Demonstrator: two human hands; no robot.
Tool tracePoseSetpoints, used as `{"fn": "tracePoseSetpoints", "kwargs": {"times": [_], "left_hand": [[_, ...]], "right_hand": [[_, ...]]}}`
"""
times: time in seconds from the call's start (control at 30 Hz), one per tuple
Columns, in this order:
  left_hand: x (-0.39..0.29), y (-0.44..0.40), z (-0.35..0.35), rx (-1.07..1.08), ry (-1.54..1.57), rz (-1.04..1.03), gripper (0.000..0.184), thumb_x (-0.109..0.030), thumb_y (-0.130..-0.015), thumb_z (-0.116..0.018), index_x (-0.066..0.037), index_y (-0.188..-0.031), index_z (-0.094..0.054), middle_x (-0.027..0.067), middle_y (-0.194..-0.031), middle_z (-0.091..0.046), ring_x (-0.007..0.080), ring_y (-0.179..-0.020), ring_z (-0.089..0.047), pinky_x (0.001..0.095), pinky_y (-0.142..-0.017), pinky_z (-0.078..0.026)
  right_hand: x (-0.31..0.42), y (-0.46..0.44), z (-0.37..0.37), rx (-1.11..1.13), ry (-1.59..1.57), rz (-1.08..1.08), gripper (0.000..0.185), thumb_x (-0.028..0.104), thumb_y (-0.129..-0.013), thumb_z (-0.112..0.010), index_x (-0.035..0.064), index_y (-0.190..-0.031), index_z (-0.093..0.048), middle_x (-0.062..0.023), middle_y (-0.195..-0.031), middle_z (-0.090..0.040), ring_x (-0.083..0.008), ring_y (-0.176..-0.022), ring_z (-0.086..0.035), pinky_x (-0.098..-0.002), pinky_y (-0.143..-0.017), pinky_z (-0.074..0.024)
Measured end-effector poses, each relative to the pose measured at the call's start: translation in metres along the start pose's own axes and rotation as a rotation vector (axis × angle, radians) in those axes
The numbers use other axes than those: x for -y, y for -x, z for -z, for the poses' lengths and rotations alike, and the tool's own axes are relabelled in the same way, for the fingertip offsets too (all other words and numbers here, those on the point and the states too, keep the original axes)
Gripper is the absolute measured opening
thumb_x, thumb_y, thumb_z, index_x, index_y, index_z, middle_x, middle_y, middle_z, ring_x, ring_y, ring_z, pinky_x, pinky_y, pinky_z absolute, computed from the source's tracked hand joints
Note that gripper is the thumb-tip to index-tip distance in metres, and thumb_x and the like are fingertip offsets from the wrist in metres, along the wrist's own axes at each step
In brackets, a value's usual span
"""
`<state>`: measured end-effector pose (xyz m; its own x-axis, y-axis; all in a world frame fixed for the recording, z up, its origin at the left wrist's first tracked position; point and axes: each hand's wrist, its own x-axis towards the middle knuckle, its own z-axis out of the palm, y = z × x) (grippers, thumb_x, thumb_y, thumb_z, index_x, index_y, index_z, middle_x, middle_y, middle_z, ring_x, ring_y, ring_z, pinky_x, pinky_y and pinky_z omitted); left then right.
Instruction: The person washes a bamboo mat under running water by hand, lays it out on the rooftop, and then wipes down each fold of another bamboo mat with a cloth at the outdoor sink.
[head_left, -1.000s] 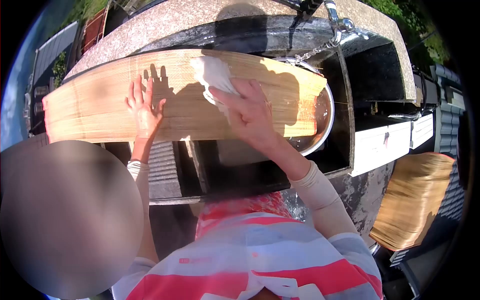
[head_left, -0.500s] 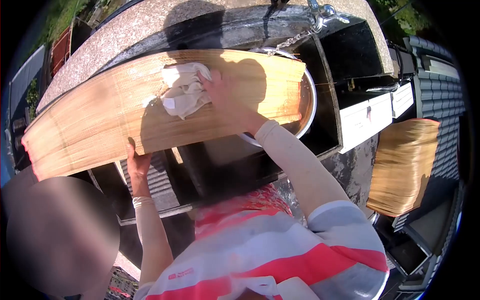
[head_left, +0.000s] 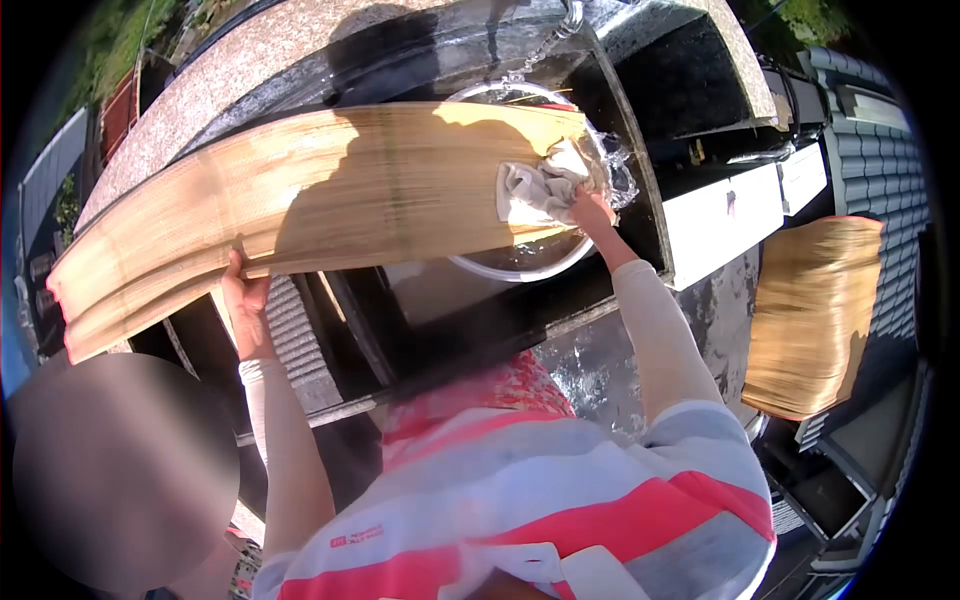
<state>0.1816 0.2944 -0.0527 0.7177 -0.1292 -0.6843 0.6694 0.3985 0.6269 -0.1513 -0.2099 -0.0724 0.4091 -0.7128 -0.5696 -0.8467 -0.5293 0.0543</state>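
A long straw-coloured sheet of fine parallel strands (head_left: 200,210) stretches across the sink area, its left end edged in red. My left hand (head_left: 246,300) grips its near edge, thumb on top and fingers partly hidden underneath. At the sheet's right end my right hand (head_left: 594,212) is closed on a crumpled white cloth (head_left: 530,192), which rests against the strands. Below that end stands a round basin with a pale rim (head_left: 520,275), with water splashing at its right side. The sheet covers much of the basin.
A stream of water (head_left: 545,48) falls toward the basin inside a dark stone sink (head_left: 690,95). White panels (head_left: 728,225) front the counter. Another straw-coloured sheet (head_left: 812,320) hangs at the right, near grey ridged roofing (head_left: 880,185). A blurred round patch hides the lower left.
My right hand has slid the cloth rightward along the sheet to its end above the basin. My left hand has shifted slightly left, and water now splashes beside the basin.
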Motion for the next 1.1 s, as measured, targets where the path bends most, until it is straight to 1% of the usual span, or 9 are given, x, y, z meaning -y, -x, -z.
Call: {"fn": "tracePoseSetpoints", "kwargs": {"times": [0.07, 0.27, 0.43, 0.63, 0.7, 0.83, 0.97, 1.07, 1.1], "left_hand": [[-0.008, 0.054, -0.008, -0.045, -0.260, 0.119, 0.039, -0.033, -0.098, -0.042, -0.007, -0.126, -0.048, 0.0133, -0.121, -0.056, 0.0330, -0.101, -0.060, 0.0457, -0.067, -0.056], [-0.037, 0.213, -0.040, 0.255, -0.093, 0.025, 0.049, -0.039, -0.095, -0.048, -0.004, -0.129, -0.046, 0.0174, -0.115, -0.060, 0.0347, -0.090, -0.065, 0.0427, -0.064, -0.061], [-0.084, 0.188, -0.087, 0.535, 0.294, -0.085, 0.053, -0.028, -0.096, -0.049, 0.000, -0.138, -0.033, 0.0257, -0.136, -0.041, 0.0437, -0.121, -0.045, 0.0528, -0.085, -0.055], [-0.076, 0.050, -0.151, 0.437, 0.904, 0.094, 0.086, -0.050, -0.093, -0.045, 0.004, -0.145, -0.002, 0.0309, -0.149, -0.006, 0.0441, -0.139, -0.009, 0.0543, -0.108, -0.032], [-0.037, 0.059, -0.191, 0.107, 0.469, -0.159, 0.101, -0.056, -0.086, -0.054, 0.006, -0.144, 0.000, 0.0307, -0.150, -0.005, 0.0414, -0.140, -0.008, 0.0507, -0.113, -0.023], [0.020, 0.062, -0.162, 0.203, -1.431, -1.000, 0.102, -0.040, -0.067, -0.081, -0.011, -0.147, -0.025, 0.0196, -0.154, -0.010, 0.0367, -0.142, -0.012, 0.0494, -0.110, -0.023], [-0.006, 0.031, -0.134, -0.001, -2.024, -1.036, 0.129, -0.042, -0.050, -0.087, -0.021, -0.151, -0.008, 0.0137, -0.156, 0.002, 0.0402, -0.142, 0.000, 0.0657, -0.107, -0.012], [-0.033, 0.014, -0.123, 0.103, -2.167, -0.922, 0.138, -0.038, -0.044, -0.090, -0.016, -0.150, -0.004, 0.0143, -0.156, 0.000, 0.0399, -0.142, 0.000, 0.0651, -0.108, -0.011], [-0.034, -0.007, -0.108, 0.268, -2.055, -1.127, 0.137, -0.036, -0.042, -0.090, -0.016, -0.150, -0.008, 0.0143, -0.155, -0.004, 0.0395, -0.142, -0.001, 0.0668, -0.107, -0.010]], "right_hand": [[-0.037, -0.009, -0.010, -0.048, -0.354, 0.105, 0.051, 0.022, -0.082, -0.059, 0.0106, -0.131, -0.052, -0.0139, -0.108, -0.062, -0.0213, -0.099, -0.061, -0.0312, -0.080, -0.0491], [-0.041, 0.071, 0.063, -0.051, -1.407, 0.181, 0.044, -0.001, -0.080, -0.055, 0.0061, -0.123, -0.061, -0.0030, -0.086, -0.067, -0.0020, -0.054, -0.048, -0.0164, -0.046, -0.0363], [-0.053, 0.093, 0.139, -0.191, -1.404, 0.512, 0.045, -0.015, -0.078, -0.049, 0.0032, -0.116, -0.065, -0.0040, -0.110, -0.060, -0.0123, -0.096, -0.058, -0.0218, -0.083, -0.0452], [-0.015, 0.124, 0.199, -0.636, -0.987, 0.937, 0.054, -0.015, -0.072, -0.046, 0.0076, -0.118, -0.065, -0.0060, -0.109, -0.057, -0.0156, -0.100, -0.056, -0.0227, -0.087, -0.0412], [0.010, 0.128, 0.197, -0.657, -1.003, 0.908, 0.051, -0.015, -0.075, -0.048, 0.0075, -0.118, -0.064, -0.0076, -0.110, -0.057, -0.0168, -0.100, -0.055, -0.0232, -0.086, -0.0415], [0.070, 0.128, 0.170, -0.580, -1.206, 0.870, 0.049, -0.015, -0.077, -0.051, 0.0045, -0.121, -0.061, -0.0096, -0.113, -0.055, -0.0186, -0.103, -0.055, -0.0236, -0.084, -0.0432], [0.179, 0.140, 0.130, -0.604, -1.211, 0.934, 0.048, -0.008, -0.074, -0.050, 0.0048, -0.119, -0.061, -0.0161, -0.109, -0.053, -0.0313, -0.097, -0.052, -0.0341, -0.084, -0.0442], [0.281, 0.162, 0.109, -0.727, -1.066, 1.082, 0.056, -0.003, -0.071, -0.059, 0.0109, -0.125, -0.057, -0.0140, -0.107, -0.050, -0.0358, -0.096, -0.048, -0.0406, -0.083, -0.0432], [0.313, 0.162, 0.097, -0.663, -1.102, 1.164, 0.049, 0.005, -0.076, -0.059, 0.0128, -0.124, -0.057, -0.0118, -0.108, -0.051, -0.0336, -0.095, -0.049, -0.0417, -0.086, -0.0403]]}}
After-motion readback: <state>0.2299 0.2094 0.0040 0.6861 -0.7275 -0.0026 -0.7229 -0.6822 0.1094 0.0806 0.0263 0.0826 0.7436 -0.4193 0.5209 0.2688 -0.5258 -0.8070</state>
